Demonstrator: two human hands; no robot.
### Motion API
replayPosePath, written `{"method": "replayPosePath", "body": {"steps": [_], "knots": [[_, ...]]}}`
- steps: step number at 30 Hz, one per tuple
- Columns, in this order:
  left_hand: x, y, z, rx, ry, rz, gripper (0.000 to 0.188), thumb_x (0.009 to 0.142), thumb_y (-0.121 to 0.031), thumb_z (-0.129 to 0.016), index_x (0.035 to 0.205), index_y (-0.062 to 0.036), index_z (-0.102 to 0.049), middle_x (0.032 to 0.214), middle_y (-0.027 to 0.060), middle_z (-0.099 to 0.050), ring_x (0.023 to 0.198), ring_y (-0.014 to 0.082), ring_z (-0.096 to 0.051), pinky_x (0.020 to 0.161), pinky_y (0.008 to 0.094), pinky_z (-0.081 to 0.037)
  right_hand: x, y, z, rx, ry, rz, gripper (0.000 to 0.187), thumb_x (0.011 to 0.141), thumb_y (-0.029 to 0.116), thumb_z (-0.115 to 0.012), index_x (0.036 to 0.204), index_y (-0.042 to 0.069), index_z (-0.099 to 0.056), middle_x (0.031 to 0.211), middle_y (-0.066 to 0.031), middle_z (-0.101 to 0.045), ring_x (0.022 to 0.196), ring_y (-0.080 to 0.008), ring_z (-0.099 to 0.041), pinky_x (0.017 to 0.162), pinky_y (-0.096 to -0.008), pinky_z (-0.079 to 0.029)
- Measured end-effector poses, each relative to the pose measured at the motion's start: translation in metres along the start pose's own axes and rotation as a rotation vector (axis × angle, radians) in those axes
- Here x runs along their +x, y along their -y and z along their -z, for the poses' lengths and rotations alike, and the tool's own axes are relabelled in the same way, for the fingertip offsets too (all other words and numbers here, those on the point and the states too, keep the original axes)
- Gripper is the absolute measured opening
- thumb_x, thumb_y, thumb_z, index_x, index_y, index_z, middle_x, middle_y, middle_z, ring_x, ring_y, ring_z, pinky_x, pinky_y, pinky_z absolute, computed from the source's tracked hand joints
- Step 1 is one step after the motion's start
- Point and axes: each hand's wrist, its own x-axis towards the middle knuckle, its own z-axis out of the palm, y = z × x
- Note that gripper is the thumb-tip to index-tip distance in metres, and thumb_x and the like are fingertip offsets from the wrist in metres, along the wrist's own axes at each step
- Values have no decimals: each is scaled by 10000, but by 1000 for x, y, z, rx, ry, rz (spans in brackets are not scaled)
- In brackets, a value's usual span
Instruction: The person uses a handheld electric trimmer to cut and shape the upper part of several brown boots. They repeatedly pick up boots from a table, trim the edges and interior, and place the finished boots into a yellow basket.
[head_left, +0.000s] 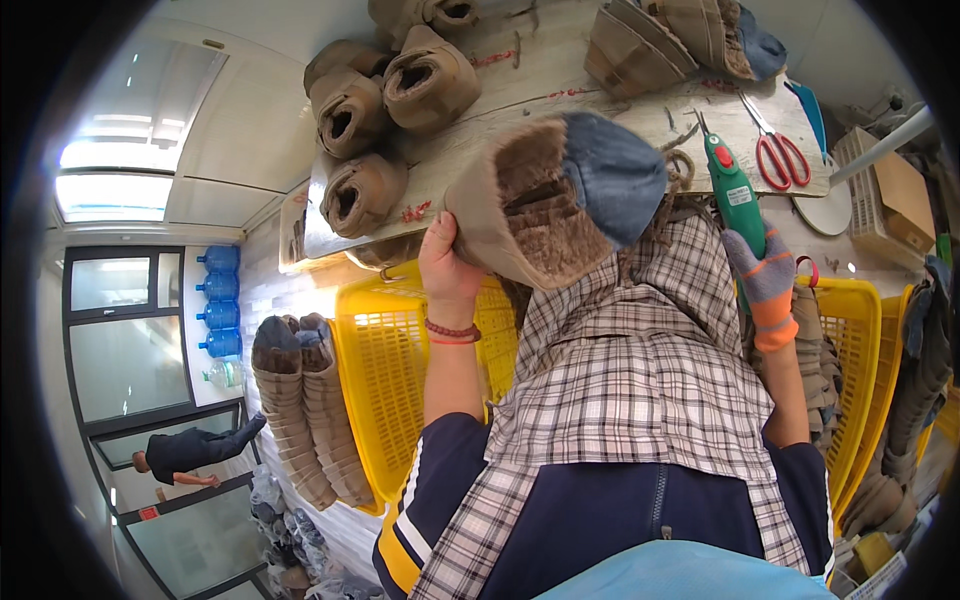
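Observation:
Pinched by its brown edge, a fur-lined, cap-like fabric piece (560,200) with a blue panel is in my bare left hand (448,262). Its furry hollow faces me, above the checked apron on my lap. A grey and orange glove covers my right hand (768,290). Its fingers are wrapped round a green hand-held tool (735,190) with a red button, its thin metal tip pointing away from me. The tip is to the right of the fabric piece and apart from it. Red-handled scissors (782,155) lie on the table just beyond the tool.
Several similar brown pieces (430,80) stand at the back left of the worn table (560,75), more at its back right. Yellow baskets (390,400) flank me. Tall stacks of pieces (300,400) stand left. A person (190,450) is far left, near blue water bottles (220,300).

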Motion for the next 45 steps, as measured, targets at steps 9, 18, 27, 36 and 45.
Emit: {"method": "replayPosePath", "body": {"steps": [9,18,27,36,45], "knots": [[-57,-16,-71,1746,593,-780,252,640,-136,-777,853,-70,-661,711,1,-580,708,182,-534,938,379,-387,6,-18,-20,-220,94,-181,454,800,363,-743,1062,11,-625,796,-87,-655,678,-139,-595,623,-277,-473],[-55,-5,-62,1722,570,-871,244,632,-117,-774,841,-60,-662,730,20,-592,760,216,-548,902,453,-422,2,-11,-25,-233,133,-165,444,803,347,-747,1079,26,-618,779,-60,-656,663,-107,-593,606,-258,-473],[-51,2,-53,1676,535,-736,231,660,-15,-737,854,14,-617,860,123,-623,1015,337,-581,976,490,-416,-2,-16,-36,-272,191,-141,470,790,339,-757,1110,28,-610,806,-77,-666,674,-123,-595,633,-274,-487],[-59,-54,-67,1772,246,-1063,248,693,-4,-719,916,46,-622,1034,169,-652,1101,351,-584,967,464,-438,-1,-22,-28,-169,185,-162,440,797,299,-744,1111,23,-608,843,-97,-672,717,-147,-619,665,-284,-492],[70,-86,-69,2056,-15,-1600,148,790,-140,-675,890,-59,-602,929,119,-618,791,256,-560,974,500,-383,2,-24,-29,-138,154,-148,444,789,314,-755,1092,23,-611,813,-97,-675,677,-150,-619,634,-290,-492]]}}
